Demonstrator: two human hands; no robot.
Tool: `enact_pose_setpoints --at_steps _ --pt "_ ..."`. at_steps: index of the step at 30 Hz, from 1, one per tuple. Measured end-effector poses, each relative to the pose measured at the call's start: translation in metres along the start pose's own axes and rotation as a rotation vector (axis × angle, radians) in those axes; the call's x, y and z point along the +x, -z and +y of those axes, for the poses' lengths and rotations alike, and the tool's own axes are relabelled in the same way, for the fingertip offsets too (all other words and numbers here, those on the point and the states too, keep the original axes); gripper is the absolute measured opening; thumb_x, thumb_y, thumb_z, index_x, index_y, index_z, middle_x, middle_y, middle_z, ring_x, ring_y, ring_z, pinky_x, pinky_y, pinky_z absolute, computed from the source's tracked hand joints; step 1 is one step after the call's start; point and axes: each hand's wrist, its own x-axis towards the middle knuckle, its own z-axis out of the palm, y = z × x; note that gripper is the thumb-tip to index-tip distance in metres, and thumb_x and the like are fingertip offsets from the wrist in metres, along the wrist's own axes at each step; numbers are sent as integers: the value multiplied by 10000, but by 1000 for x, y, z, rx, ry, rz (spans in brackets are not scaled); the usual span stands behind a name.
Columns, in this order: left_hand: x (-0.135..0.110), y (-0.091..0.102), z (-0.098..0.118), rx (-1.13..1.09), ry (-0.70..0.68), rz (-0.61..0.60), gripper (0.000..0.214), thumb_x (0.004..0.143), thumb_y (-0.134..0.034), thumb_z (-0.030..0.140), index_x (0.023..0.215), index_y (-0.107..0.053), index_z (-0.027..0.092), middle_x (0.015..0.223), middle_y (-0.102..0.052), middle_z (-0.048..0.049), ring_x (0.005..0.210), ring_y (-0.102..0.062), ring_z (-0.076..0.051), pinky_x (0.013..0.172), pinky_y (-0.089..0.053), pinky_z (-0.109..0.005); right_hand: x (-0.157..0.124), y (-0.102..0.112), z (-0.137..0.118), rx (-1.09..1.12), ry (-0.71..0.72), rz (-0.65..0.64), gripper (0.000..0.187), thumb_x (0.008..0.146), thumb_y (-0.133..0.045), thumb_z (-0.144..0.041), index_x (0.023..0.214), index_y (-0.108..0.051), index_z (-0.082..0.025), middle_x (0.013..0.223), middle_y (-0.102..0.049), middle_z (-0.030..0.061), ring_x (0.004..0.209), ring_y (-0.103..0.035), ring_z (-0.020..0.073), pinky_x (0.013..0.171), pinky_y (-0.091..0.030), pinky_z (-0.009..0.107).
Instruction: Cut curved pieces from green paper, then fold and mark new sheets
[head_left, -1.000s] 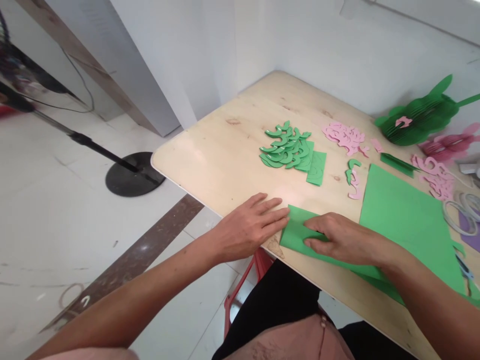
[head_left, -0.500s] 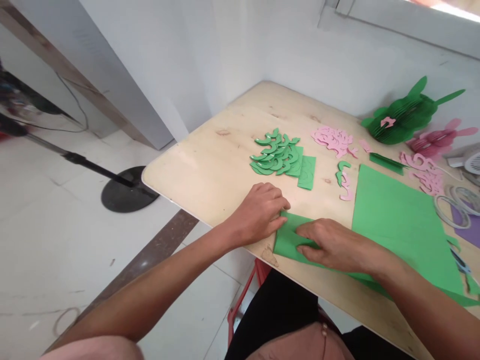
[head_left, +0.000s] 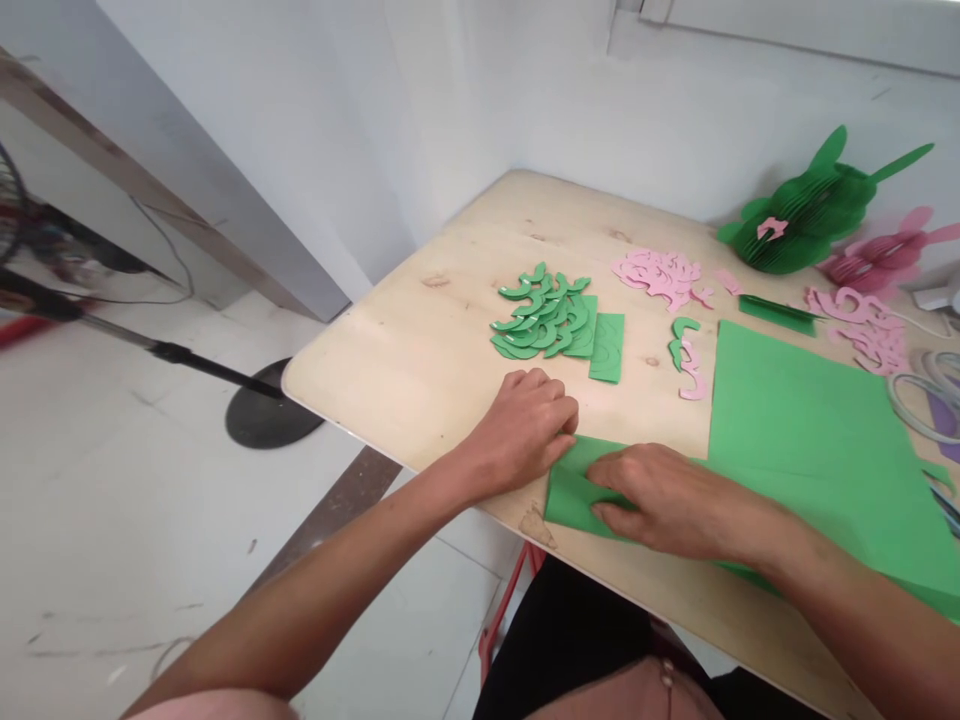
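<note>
A folded strip of green paper [head_left: 574, 505] lies along the front edge of the table, its near layer turned up a little. My left hand [head_left: 529, 425] is curled at the strip's far left corner, with thumb and fingertips holding it there. My right hand [head_left: 660, 500] pinches the upper layer between thumb and fingers, just right of my left hand. Under my right forearm spreads a larger green sheet [head_left: 810, 420]. Beyond my left hand sits a pile of green paper cutouts [head_left: 544, 315], with a green rectangle bearing drawn outlines [head_left: 607, 348] beside it.
Pink cutouts [head_left: 660, 275] and a green-and-pink cutout strip [head_left: 688, 360] lie farther back. A green paper rabbit [head_left: 806, 215] and a pink one [head_left: 885, 255] stand by the wall. Tape rolls [head_left: 926, 405] and partly visible scissors [head_left: 946, 508] are at right. A stand base [head_left: 270, 405] rests on the floor.
The view has shifted slightly. My right hand has lifted the near layer of the green paper a little, so a fold line shows; my left hand stays at the corner.
</note>
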Motion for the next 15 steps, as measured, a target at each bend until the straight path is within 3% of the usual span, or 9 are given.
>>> enact_pose_setpoints --at_steps 10,15 --pt "-2 -4 1 -5 29 -19 93 816 -559 159 728 -555 186 849 -579 -29 899 -457 -204 843 -344 -377 3 -4 -5 -86 1 15 144 836 -490 -182 706 -550 -168 705 -636 41 616 -553 154 519 -197 286" --pt "-3 -4 1 -25 37 -1 102 821 -563 160 722 -558 185 827 -577 -25 895 -461 -204 855 -343 -385 3 -8 -5 -116 18 48 151 846 -494 -162 711 -563 -167 691 -642 33 578 -550 138 506 -201 286"
